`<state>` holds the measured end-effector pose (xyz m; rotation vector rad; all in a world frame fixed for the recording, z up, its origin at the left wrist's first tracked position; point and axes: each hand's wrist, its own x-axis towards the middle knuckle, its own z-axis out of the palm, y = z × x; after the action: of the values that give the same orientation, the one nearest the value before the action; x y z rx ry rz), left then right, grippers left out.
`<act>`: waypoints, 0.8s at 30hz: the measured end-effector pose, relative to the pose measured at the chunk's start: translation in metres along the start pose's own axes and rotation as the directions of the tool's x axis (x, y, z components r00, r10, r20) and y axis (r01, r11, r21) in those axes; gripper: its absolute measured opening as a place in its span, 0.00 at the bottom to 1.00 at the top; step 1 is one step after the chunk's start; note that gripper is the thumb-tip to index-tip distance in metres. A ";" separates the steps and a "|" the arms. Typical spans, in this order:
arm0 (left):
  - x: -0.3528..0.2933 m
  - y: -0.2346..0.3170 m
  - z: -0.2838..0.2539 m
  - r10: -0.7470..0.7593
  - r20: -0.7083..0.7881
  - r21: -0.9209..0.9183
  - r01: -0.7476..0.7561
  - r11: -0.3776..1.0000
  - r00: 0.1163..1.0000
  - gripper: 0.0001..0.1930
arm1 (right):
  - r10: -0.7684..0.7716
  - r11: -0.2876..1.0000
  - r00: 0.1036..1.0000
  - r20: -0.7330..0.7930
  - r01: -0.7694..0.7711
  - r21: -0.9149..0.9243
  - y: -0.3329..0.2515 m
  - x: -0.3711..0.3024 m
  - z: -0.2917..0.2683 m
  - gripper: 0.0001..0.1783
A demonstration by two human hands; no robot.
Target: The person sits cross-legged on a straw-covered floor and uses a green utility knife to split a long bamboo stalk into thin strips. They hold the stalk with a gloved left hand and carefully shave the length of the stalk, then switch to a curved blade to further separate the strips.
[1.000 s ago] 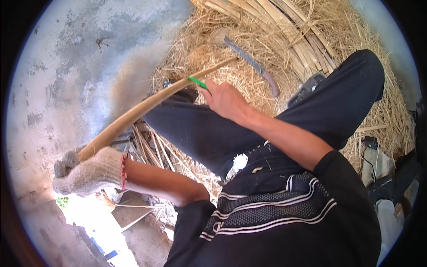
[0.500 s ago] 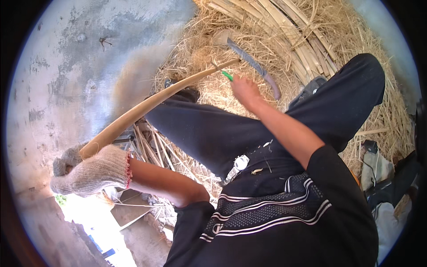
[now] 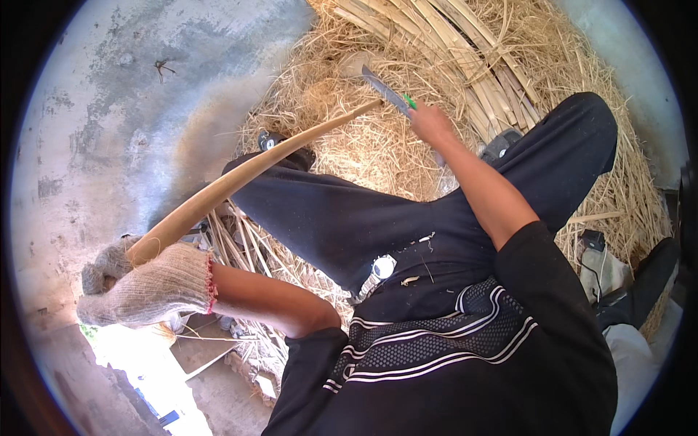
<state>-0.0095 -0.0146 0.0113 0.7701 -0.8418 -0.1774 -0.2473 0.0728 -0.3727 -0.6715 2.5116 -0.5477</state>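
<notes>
A long tan bamboo strip (image 3: 240, 174) runs from the lower left up toward the middle, tapering with distance. My left hand (image 3: 145, 283), in a grey knitted glove with a red edge, is closed around its near, wide end. Bare and closed, my right hand (image 3: 434, 125) grips a small tool with a green handle (image 3: 411, 102), just right of the strip's far tip. The tool's working end cannot be made out. Behind that hand a long curved knife (image 3: 384, 89) lies on the shavings, its handle mostly hidden.
Pale shavings (image 3: 378, 156) spread between my outstretched legs, with a bundle of long strips (image 3: 472, 62) at the far right. A stained wall (image 3: 102, 138) stands on the left. On my lap lies a wristwatch (image 3: 382, 267). More thin strips (image 3: 240, 236) lie under my left arm.
My right hand has moved right with the green-handled tool, off the strip's far end, and now covers part of the curved knife. My left hand keeps its hold on the strip.
</notes>
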 end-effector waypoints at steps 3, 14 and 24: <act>-0.004 0.001 0.010 0.095 0.100 -0.073 -0.088 0.993 0.990 0.21 | -0.292 0.928 0.956 -0.007 0.285 0.241 -0.053 -0.031 -0.034 0.22; 0.018 -0.004 -0.008 0.170 0.613 -0.537 0.249 0.806 0.772 0.19 | -0.452 0.792 0.873 -0.181 0.486 0.370 -0.120 -0.186 -0.074 0.18; 0.014 -0.002 -0.003 0.180 0.590 -0.544 0.224 0.809 0.787 0.15 | -0.456 0.739 0.840 -0.294 0.542 0.400 -0.116 -0.163 -0.051 0.17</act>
<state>0.0027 -0.0203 0.0168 0.0961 -1.3175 -0.7199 -0.1087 0.0819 -0.2196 -1.1481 2.1843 -1.4199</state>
